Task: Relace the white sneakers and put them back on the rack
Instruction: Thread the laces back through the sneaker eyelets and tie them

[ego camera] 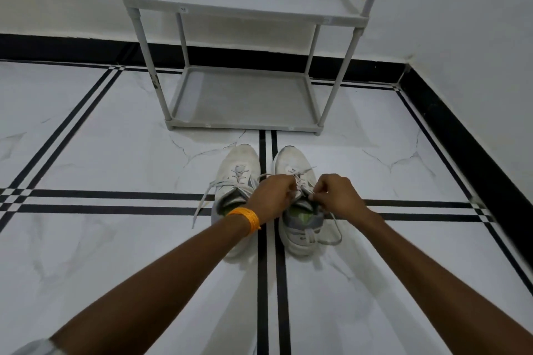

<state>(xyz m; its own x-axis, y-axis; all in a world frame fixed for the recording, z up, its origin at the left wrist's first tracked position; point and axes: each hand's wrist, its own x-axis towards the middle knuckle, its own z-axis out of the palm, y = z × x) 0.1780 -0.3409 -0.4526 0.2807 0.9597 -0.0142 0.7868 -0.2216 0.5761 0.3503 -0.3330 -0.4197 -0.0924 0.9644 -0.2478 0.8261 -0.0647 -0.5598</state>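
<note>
Two white sneakers stand side by side on the floor, toes toward the rack. The left sneaker (239,164) has loose laces trailing out to its left (202,202). Over the right sneaker (291,161), my left hand (272,196) and my right hand (336,196) each pinch a lace end at the tongue. A slack lace loop (334,236) lies to the right of that shoe's heel. The grey two-shelf rack (242,124) stands just beyond the shoes with both shelves bare.
White marble floor with black stripe lines (268,282) runs under the shoes. A black skirting (450,124) and white walls close in behind the rack and along the right. An orange band sits on my left wrist (245,217).
</note>
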